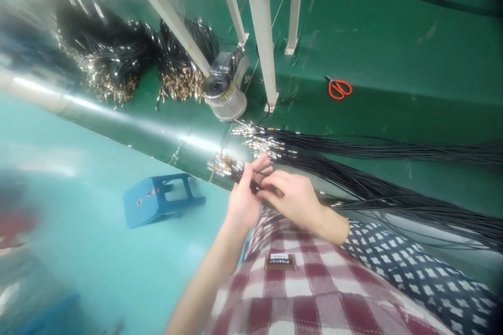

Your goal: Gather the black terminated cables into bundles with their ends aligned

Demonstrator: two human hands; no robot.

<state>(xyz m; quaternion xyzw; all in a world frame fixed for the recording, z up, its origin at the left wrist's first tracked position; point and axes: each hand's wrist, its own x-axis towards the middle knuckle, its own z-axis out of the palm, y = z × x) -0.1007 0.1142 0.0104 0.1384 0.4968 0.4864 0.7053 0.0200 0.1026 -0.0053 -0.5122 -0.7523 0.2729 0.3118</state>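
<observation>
Your left hand [244, 200] holds a small bundle of cables [227, 165] between the thumb and the fingers, with the metal ends sticking out past it over the table's edge. Your right hand [296, 199] is just beside it, the thumb and forefinger drawn in at the same bundle; you can't tell from here whether a strand is pinched between them. A dark patterned sleeve [412, 272] covers your right forearm, and a checked apron [291, 293] lies below both hands.

Just beyond your fingers, two longer rows of black cables, an upper row [353, 147] and a lower row [334, 170], run off to the right along the green table [412, 57], their metal ends near your left hand. Past those ends stands a round grey machine [228, 107], close to some white legs [261, 26]. Red-handled scissors [340, 89] lie farther back on the right. To the left of the machine are piles of cables [183, 76], and a blue stool [143, 203] is on the floor [118, 267].
</observation>
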